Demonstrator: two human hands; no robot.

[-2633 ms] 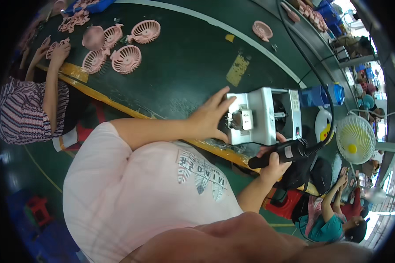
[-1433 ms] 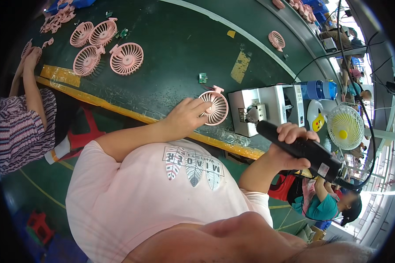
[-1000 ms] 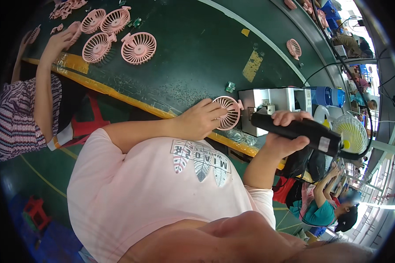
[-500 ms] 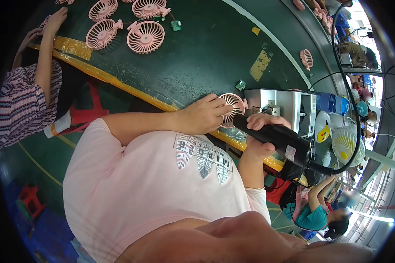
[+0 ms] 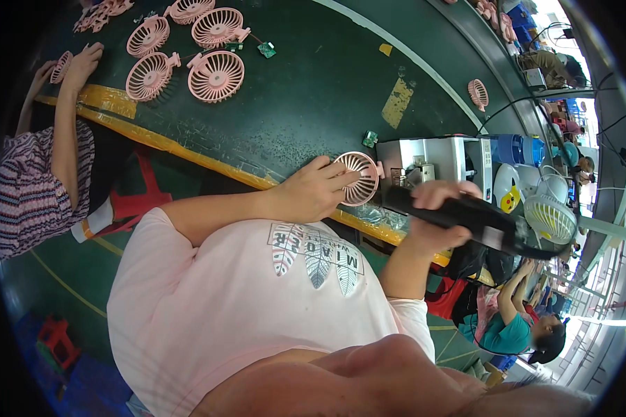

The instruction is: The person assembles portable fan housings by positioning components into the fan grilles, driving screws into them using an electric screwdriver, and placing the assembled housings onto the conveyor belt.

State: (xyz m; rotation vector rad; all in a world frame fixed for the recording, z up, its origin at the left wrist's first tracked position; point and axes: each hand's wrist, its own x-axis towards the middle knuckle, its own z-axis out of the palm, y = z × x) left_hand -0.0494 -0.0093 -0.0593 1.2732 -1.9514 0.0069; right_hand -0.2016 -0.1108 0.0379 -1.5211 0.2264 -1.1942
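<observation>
Black corded handheld tool (image 5: 476, 217) shifted R vs 0.5 s ago, front end now just R of pink fan housing (image 5: 358, 179). R hand (image 5: 426, 235) wrapped round tool; L hand (image 5: 313, 192) over housing's L side, grip unclear. Housing's on table (image 5: 278, 118) nr edge. Beyond: green PCB (image 5: 371, 139); far L, more pink housings (image 5: 216, 76).

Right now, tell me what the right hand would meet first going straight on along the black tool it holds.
The black tool would probably meet the pink fan frame at the left hand first, though depth is unclear.
</observation>
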